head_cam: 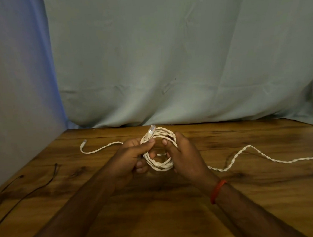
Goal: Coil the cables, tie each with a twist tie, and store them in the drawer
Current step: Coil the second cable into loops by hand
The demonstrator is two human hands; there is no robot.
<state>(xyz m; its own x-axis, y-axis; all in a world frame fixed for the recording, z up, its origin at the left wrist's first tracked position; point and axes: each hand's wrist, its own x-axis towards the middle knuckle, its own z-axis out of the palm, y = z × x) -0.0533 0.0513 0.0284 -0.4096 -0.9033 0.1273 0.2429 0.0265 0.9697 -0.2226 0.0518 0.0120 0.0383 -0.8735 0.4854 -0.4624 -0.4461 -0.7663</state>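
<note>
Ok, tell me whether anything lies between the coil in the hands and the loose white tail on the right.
Nothing visible does. The tail runs from the coil across the table unobstructed; the black cables lie far left, apart from it.

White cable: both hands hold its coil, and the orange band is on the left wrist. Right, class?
No: the head view shows the orange band on the right wrist. The left hand and right hand do hold the white cable coil.
</note>
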